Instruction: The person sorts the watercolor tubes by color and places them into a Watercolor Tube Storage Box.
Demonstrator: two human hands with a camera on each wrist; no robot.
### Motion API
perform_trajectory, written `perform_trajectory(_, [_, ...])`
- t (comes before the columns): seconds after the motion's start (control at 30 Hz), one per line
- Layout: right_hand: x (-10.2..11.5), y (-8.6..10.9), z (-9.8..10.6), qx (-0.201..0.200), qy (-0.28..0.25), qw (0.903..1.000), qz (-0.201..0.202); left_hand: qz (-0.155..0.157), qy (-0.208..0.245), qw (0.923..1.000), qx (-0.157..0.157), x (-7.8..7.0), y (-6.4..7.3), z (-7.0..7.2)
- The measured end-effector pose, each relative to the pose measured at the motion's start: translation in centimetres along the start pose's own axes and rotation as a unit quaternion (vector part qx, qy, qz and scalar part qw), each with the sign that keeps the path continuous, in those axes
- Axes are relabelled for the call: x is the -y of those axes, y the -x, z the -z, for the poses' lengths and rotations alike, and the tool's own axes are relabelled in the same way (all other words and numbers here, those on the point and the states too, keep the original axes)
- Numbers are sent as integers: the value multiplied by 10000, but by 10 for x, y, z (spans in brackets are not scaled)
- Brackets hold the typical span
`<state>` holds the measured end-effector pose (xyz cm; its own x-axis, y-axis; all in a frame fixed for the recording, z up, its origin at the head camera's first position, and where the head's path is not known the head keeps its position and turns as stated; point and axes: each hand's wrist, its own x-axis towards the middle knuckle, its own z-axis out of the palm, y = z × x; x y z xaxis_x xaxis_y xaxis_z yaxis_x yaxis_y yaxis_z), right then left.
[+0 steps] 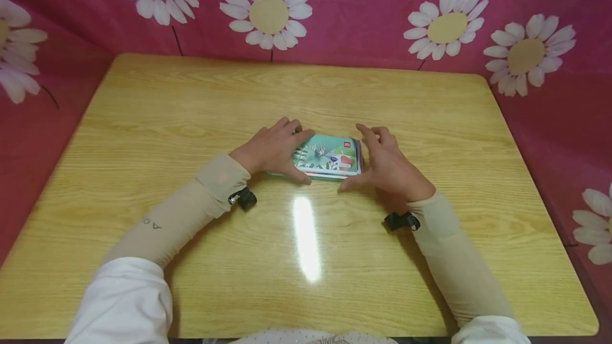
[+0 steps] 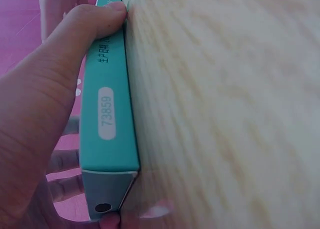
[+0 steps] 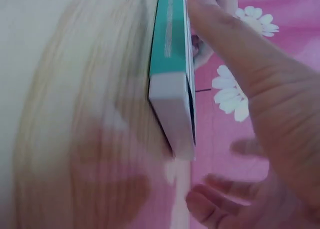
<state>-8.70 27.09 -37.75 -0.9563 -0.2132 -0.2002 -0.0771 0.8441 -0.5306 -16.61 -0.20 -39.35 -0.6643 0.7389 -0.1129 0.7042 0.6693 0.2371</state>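
Observation:
A flat teal box point(image 1: 327, 154) lies on the wooden table, its top printed with plants, a red fruit and a small red logo. My left hand point(image 1: 274, 147) grips its left part, thumb along the near side and fingers at the far side. In the left wrist view the teal side of the box point(image 2: 107, 151) shows the number 73859, with the thumb pressed near the printed text. My right hand point(image 1: 384, 161) spans the right end with spread, relaxed fingers. From the right wrist, the white end of the box point(image 3: 172, 101) shows, with the fingers apart from it.
The light wooden table point(image 1: 191, 105) stretches around the box on every side. A pink cloth point(image 1: 354, 20) with large white daisies hangs behind and beside it. Black straps with small devices point(image 1: 244, 198) sit on both wrists. A bright light reflection shows on the tabletop.

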Motion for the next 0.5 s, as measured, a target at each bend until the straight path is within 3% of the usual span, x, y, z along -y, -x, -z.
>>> perform_trajectory(0.2, [-9,-7,-3,217,-246,9995,-48,98,-22,9999,56,1,3,0])
perform_trajectory(0.33, [-7,-10,-3,372,-80,9993,20,186,-103,9998,38,0,6,0])
perform_trajectory(0.5, [-2,-14,-2,500,82,9987,82,68,-138,9999,-51,0,2,-2])
